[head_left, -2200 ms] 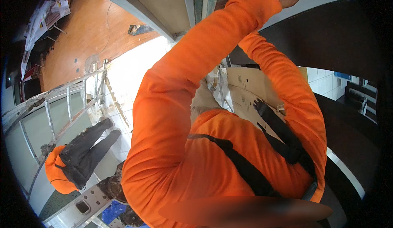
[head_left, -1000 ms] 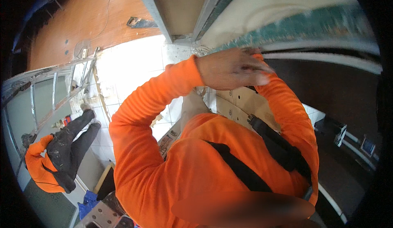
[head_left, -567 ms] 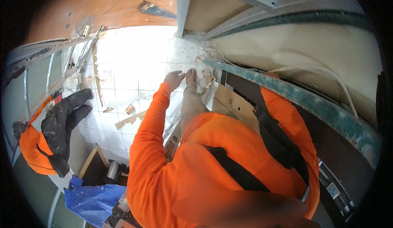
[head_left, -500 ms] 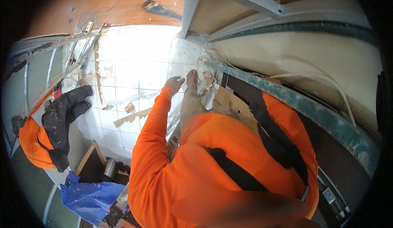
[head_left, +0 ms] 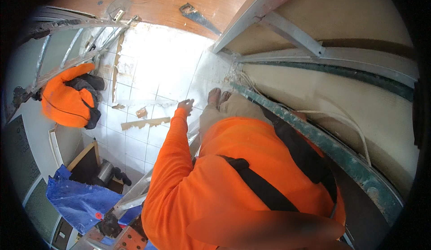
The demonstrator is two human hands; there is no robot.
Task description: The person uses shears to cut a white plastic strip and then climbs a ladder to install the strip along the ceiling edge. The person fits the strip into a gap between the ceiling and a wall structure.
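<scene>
My left hand [head_left: 186, 106] reaches out past my orange sleeve, fingers apart and holding nothing, above the white tiled floor [head_left: 139, 146]. Just left of it lies a torn, light-brown strip [head_left: 144, 123], with a small broken chunk [head_left: 142, 112] beyond. My right hand is out of sight; that arm is mostly hidden behind my body and a black strap [head_left: 310, 164]. Alongside my right side runs a long, scuffed green beam [head_left: 314, 138]. Both my bare feet [head_left: 218, 96] show ahead of my trousers.
At the left a person in orange [head_left: 67, 102] bends low beside a metal frame [head_left: 67, 61]. A blue sheet [head_left: 83, 200] and a metal cylinder [head_left: 106, 173] are at lower left. Ahead, a handsaw [head_left: 200, 19] lies on a wood-coloured panel [head_left: 152, 1]. A pale cable [head_left: 354, 124] hangs at right.
My second foot has come into view beside the first. My right arm has slipped mostly out of sight. The other person has bent over, reaching an arm forward. The view has shifted.
</scene>
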